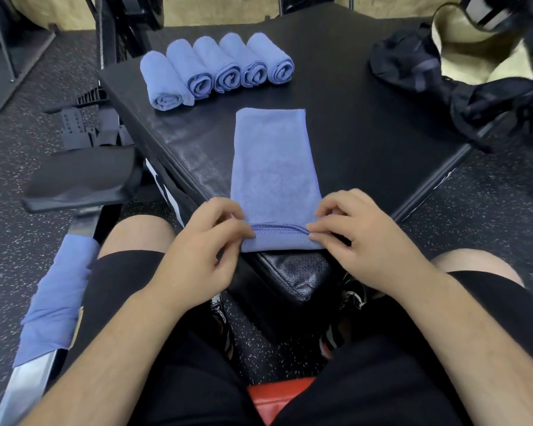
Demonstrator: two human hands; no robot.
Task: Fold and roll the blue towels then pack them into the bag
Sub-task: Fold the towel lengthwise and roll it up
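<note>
You have the folded towel [271,167] laid lengthwise on the black bench [366,124], its hemmed end turned over nearest you, seemingly to start a tight roll. Your left hand [210,241] and right hand [363,238] each pinch a near corner, fingers curled. Five rolled towels [216,69] line the far left; the bag [462,72] waits far right.

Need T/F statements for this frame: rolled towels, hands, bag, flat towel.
1. Five rolled towels lie in a row on the platform. True.
2. Left hand and right hand both pinch the folded towel at its near edge. True.
3. The rolled towels are packed away. False: they lie on the platform; the bag sits apart at right.
4. The folded towel is fully rolled. False: it lies flat, only its near edge turned over.
</note>
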